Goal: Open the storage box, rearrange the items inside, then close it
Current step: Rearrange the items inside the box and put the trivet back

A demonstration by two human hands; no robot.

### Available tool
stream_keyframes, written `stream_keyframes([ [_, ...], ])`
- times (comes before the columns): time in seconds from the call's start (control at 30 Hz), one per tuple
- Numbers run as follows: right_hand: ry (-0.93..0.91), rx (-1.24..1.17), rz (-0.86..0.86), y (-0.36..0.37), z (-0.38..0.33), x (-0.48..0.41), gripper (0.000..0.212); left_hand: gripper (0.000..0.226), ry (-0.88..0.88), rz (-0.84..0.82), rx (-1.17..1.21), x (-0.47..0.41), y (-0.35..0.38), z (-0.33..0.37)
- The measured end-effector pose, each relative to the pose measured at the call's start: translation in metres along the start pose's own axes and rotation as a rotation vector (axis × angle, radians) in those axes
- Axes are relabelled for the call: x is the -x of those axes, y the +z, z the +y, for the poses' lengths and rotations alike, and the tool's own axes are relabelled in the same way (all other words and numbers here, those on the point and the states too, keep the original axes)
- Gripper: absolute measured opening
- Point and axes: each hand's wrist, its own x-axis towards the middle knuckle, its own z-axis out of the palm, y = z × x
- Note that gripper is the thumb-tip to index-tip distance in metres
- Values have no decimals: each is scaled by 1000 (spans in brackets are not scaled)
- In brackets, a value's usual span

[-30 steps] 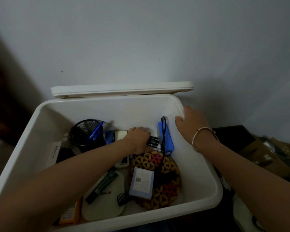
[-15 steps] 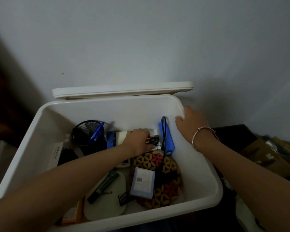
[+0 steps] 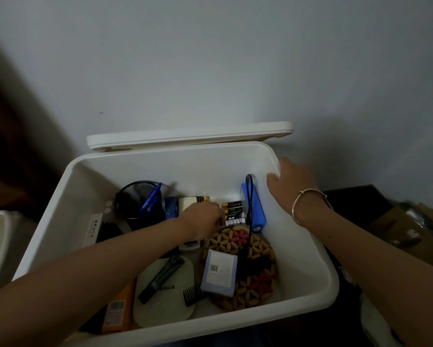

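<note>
"Could anything get in from above?"

"Easily. The lid stood back behind the storage box, leaving its mouth open."

"And lower down?"

"Crowded. A mesh cup filled the far left, a blue power bank stood by the right wall, batteries just beside it. A flowered mat with a small carton covered the near right. The left hand lay across the middle; the right hand gripped the right rim. Bare floor showed only along the far wall."
</note>
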Motion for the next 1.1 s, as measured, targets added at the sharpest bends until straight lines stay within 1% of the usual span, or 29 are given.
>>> stream_keyframes([
  [0.13, 5, 10, -12, 0, -1, 0, 14, 22, -82, -181, 12, -14, -8, 2],
  [0.2, 7, 15, -14, 0, -1, 0, 15, 16, -99, -257, 20, -20, -8, 3],
  [0.27, 8, 20, -15, 0, -1, 0, 15, 14, -122, -309, 70, -24, -9, 4],
  [0.33, 7, 18, -11, 0, -1, 0, 15, 14, -137, -322, 143, -25, -11, 6],
  [0.4, 4, 19, -8, 1, -1, -1, 15, 21, -130, -307, 208, -24, -12, 6],
  [0.47, 4, 11, -7, 1, 1, -1, 15, 27, -106, -258, 213, -19, -13, 5],
  [0.57, -2, -3, 1, 3, 3, -2, 14, 28, -47, -128, 132, -10, -9, -2],
  [0.67, -6, -6, 10, 3, 2, -2, 15, 33, 24, -91, 60, -2, -1, -10],
  [0.77, -4, -6, 7, 2, 2, -1, 14, 28, 80, -29, -5, -2, 2, -10],
  [0.87, -2, 13, 3, 1, 2, -1, 14, 24, 97, 27, -46, -6, 4, -6],
  [0.97, 1, 24, 4, 0, 1, -1, 15, 19, 64, 74, -7, -10, 9, -3],
  [1.1, 5, 25, -3, 1, 1, -1, 15, 12, 12, 121, 105, -14, 15, 1],
])
